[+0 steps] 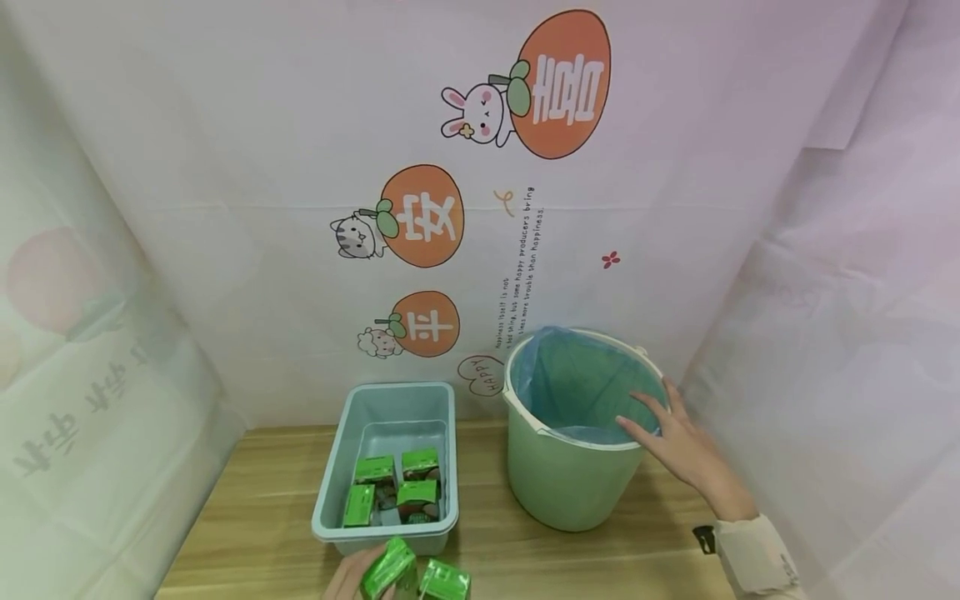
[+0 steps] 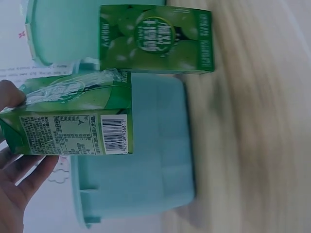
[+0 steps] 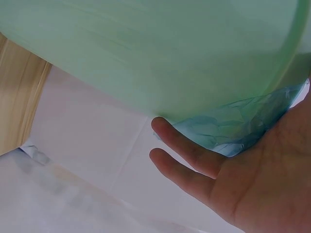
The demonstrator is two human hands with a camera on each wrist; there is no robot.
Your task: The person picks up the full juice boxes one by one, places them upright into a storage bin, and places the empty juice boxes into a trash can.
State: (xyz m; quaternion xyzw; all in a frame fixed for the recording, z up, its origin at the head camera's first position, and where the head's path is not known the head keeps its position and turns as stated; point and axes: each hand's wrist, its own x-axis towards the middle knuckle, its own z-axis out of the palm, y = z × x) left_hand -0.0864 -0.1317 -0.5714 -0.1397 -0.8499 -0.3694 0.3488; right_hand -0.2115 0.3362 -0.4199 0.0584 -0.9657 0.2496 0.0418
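My left hand [image 2: 22, 179] grips a green drink carton [image 2: 73, 114], thumb on one face and fingers beneath. Clear film shows on the carton, and a barcode is printed on its side. Close beside it is a second green carton [image 2: 155, 39], apart from my fingers. In the head view the left hand [image 1: 352, 575] is at the bottom edge, just in front of the blue-green tub [image 1: 326, 492]. My right hand [image 1: 686, 446] is at the right rim of the pale green bucket [image 1: 570, 483], its fingers extended. A blue plastic bag [image 3: 228, 126] lines the bucket and folds over the rim beside that hand.
Several green cartons [image 1: 360, 504] lie in the near half of the tub. Tub and bucket stand side by side on a wood-grain table [image 1: 247, 500]. Printed white sheets [image 1: 262, 292] hang behind and at both sides, close to the bucket on the right.
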